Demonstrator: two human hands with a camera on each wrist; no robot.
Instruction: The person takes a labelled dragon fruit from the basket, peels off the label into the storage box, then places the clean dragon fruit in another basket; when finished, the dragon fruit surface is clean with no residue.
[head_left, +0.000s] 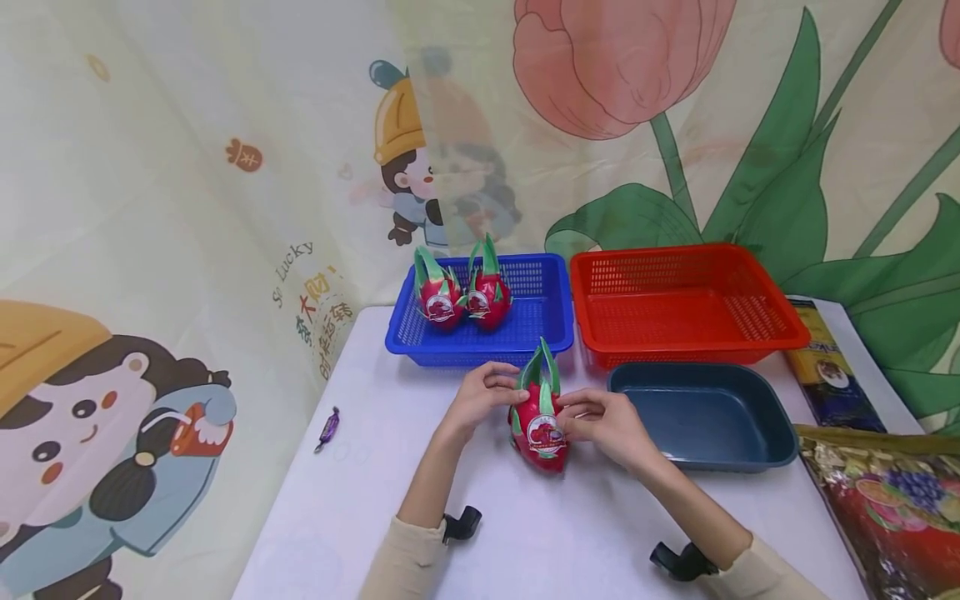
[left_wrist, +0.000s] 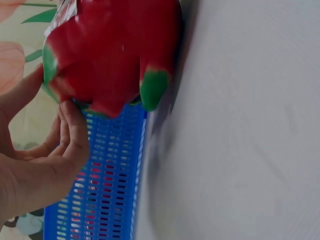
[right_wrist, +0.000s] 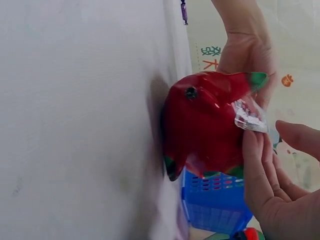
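A red dragon fruit (head_left: 536, 417) with green leaf tips and a round label (head_left: 546, 434) rests on the white table. On its left side, the left hand (head_left: 483, 400) pinches a green-tipped scale between thumb and fingers, clearest in the left wrist view. Opposite it, the right hand (head_left: 609, 423) touches the fruit beside the label with its fingertips; in the right wrist view the thumb (right_wrist: 300, 136) stands apart from the fingers. The label's clear edge (right_wrist: 251, 116) sticks out from the skin there. Two more labelled dragon fruits (head_left: 489, 298) sit in the blue basket (head_left: 540, 350) behind.
A red basket (head_left: 690, 346) stands right of the blue one, with a dark blue tray (head_left: 712, 462) in front of it. Along the right edge lie a yellow and blue packet (head_left: 832, 367) and a large fruit-printed bag (head_left: 892, 517). A purple wrapped candy (head_left: 327, 429) lies at left.
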